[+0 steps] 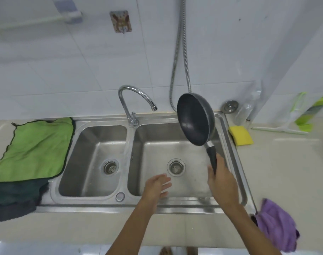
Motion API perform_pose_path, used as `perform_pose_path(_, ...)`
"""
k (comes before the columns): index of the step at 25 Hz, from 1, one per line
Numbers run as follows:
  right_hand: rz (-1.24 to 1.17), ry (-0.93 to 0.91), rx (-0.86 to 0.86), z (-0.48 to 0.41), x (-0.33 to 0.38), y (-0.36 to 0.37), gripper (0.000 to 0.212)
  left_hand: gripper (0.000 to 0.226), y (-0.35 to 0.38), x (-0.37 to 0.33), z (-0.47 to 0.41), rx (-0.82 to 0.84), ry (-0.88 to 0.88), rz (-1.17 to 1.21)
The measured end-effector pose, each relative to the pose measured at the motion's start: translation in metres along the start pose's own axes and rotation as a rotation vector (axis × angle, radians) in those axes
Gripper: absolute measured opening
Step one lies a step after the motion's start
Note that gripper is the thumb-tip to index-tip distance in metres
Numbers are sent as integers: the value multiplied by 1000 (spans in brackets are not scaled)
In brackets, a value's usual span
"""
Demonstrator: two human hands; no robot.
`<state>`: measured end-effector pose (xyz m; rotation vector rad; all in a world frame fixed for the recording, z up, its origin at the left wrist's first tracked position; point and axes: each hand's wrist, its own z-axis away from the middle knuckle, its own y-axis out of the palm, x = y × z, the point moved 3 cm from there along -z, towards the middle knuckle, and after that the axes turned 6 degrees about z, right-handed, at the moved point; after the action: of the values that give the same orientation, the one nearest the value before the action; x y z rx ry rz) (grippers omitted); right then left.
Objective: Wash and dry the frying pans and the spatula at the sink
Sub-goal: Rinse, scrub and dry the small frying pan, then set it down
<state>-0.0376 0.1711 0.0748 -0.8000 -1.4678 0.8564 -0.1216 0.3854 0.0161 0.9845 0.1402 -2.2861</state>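
My right hand (222, 183) grips the black handle of a dark frying pan (193, 117), which is tilted up on its edge above the right basin of the steel double sink (236, 162), its inside facing left. My left hand (157, 185) hovers over the front of the same basin with fingers straight and relaxed, holding nothing. The chrome tap (131, 100) stands behind the divider, its spout pointing right. No water stream is visible. No spatula or second pan is in view.
A green cloth (35, 148) lies over a dark towel (13, 197) on the counter left of the sink. A yellow sponge (241, 135) sits at the sink's right rim, a purple cloth (276, 225) at the right front. A metal hose (181, 52) hangs on the wall.
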Motion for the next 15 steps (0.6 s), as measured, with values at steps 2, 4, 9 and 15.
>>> perform_pose_path(2, -201, 110, 132, 14, 21, 9, 29, 23, 4, 3, 5, 63, -3, -61)
perform_pose_path(4, -312, 223, 230, 24, 34, 21, 24, 26, 18, -1, 10, 131, 3, -109)
perform_pose_path(9, -509, 310, 312, 58, 51, 38, 13, 40, 47, -1, 24, 330, -23, -56)
perform_pose_path(15, -494, 148, 289, 64, 43, 18, 21, 17, 66, 5, 21, 389, -37, 149)
